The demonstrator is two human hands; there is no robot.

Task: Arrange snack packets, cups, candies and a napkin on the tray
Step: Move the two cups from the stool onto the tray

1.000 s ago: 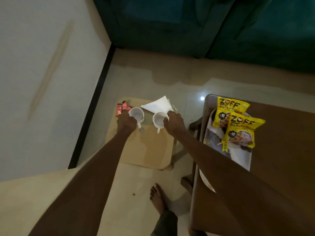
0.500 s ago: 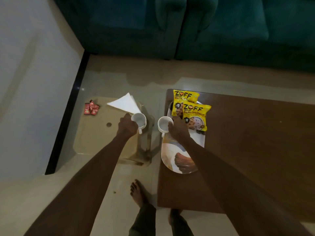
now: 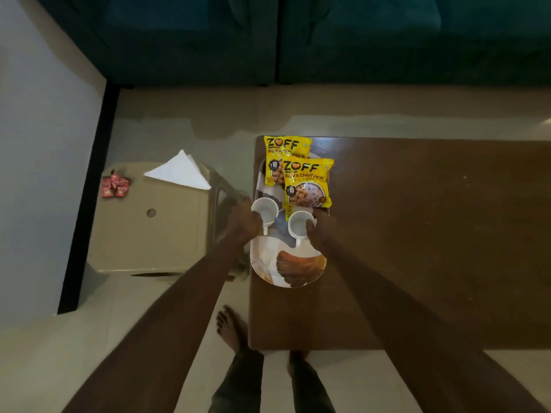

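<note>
At the far left corner of the low cardboard box (image 3: 149, 234) lie the red candies (image 3: 115, 185), and the white napkin (image 3: 179, 172) rests at the box's far right edge, both well apart from the hands. The left hand (image 3: 245, 222) grips the left cup (image 3: 264, 210) at its near side, fingers closed around the rim and handle area, with the cup just beyond the knuckles over the left edge of the tray (image 3: 293, 271). The right cup (image 3: 300, 225) sits nearer the tray's middle, its handle pointing toward the person; the right hand (image 3: 320, 234) grips it from the right, fingers curled on its rim. Whether either cup touches the tray cannot be told. The tray lies at the left edge of the brown desk (image 3: 432, 248). Beyond the cups, two yellow snack packets (image 3: 307, 181) overlap on the tray's far end, the nearer one just beside the right cup.
</note>
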